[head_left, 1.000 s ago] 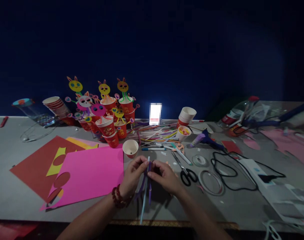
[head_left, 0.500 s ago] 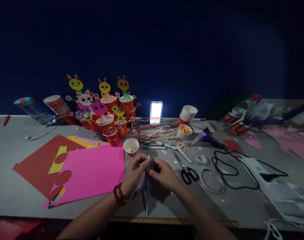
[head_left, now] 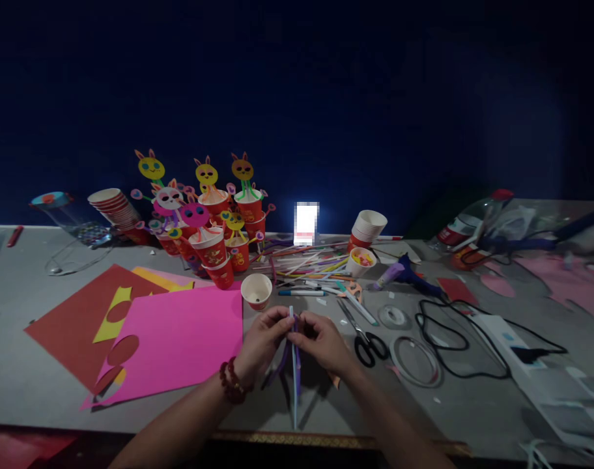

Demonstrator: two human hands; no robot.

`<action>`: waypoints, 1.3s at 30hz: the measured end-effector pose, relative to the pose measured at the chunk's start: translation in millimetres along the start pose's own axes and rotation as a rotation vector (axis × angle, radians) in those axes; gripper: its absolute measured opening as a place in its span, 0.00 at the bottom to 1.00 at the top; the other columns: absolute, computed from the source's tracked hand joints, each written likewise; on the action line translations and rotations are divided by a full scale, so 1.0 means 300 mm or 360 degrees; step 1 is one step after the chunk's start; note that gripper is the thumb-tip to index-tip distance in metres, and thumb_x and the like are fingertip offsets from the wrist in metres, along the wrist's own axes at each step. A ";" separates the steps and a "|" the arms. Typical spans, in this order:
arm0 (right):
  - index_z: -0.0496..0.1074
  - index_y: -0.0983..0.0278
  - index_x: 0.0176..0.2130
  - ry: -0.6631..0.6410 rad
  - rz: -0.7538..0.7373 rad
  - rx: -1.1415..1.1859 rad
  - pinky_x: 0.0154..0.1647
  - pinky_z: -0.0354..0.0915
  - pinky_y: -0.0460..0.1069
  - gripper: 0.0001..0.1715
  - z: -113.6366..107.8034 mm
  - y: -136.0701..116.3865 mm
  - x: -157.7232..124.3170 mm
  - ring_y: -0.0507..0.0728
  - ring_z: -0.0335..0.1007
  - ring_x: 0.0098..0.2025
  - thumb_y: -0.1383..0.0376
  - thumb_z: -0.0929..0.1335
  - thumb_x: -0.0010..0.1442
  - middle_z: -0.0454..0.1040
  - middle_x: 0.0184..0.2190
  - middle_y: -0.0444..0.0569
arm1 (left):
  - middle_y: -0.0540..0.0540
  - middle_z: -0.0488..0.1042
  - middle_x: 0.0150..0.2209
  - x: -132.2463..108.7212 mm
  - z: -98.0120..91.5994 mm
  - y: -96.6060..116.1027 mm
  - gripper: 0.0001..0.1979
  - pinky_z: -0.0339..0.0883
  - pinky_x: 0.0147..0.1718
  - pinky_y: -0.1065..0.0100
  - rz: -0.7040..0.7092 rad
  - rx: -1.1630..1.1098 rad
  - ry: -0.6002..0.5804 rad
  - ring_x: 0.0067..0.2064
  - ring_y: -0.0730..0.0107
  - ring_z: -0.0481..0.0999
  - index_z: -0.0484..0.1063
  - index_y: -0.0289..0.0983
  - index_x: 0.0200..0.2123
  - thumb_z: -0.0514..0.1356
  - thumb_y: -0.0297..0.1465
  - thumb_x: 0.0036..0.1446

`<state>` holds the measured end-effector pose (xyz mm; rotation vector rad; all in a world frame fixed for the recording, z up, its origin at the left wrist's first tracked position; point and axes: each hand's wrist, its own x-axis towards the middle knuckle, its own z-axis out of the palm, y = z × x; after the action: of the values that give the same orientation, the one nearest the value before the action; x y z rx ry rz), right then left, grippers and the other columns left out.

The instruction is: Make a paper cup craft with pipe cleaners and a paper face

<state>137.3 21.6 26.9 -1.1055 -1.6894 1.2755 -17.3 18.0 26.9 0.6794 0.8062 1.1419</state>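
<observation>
Clearly, the table fills the frame's lower half, with a pink sheet left of centre, its left edge missing a rounded piece. Upper left of centre, a cluster of rabbit-faced cup figures looks finished. My left grip and right grip are narrow, pinching pale blue and purple craft stems near their upper ends at lower centre; my fingers hide how they join. I judge this piece half-made at most: no face or cup is attached, and the paper cup just beyond stands plain. Gold print on the red cups and the red bottle label, right, are too small to read.
</observation>
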 end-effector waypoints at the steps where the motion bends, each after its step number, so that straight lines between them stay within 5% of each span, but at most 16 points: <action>1: 0.60 0.61 0.24 0.0031 -0.0011 -0.0018 0.26 0.50 0.46 0.18 0.000 0.002 -0.001 0.51 0.51 0.25 0.58 0.70 0.56 0.57 0.21 0.38 | 0.50 0.74 0.31 0.001 0.000 0.000 0.16 0.64 0.37 0.71 0.0015 -0.0008 0.0022 0.35 0.71 0.72 0.75 0.35 0.31 0.74 0.36 0.42; 13: 0.64 0.62 0.26 0.0015 -0.0136 0.0186 0.29 0.55 0.46 0.20 0.017 0.053 0.001 0.52 0.56 0.27 0.51 0.70 0.58 0.60 0.24 0.39 | 0.50 0.71 0.27 0.001 -0.011 0.005 0.17 0.63 0.32 0.73 -0.0110 -0.0086 -0.0024 0.30 0.73 0.70 0.72 0.34 0.25 0.75 0.37 0.41; 39: 0.64 0.61 0.29 0.0074 -0.0414 -0.0011 0.31 0.55 0.47 0.17 0.029 0.053 -0.021 0.52 0.57 0.28 0.57 0.63 0.67 0.62 0.25 0.41 | 0.53 0.69 0.27 -0.010 0.011 -0.017 0.17 0.60 0.30 0.75 -0.0022 -0.0108 -0.0035 0.29 0.77 0.67 0.71 0.35 0.29 0.74 0.36 0.44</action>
<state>134.9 15.0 9.0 -0.8783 -1.7392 1.0726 -12.4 13.6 25.2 0.6282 0.7496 1.1426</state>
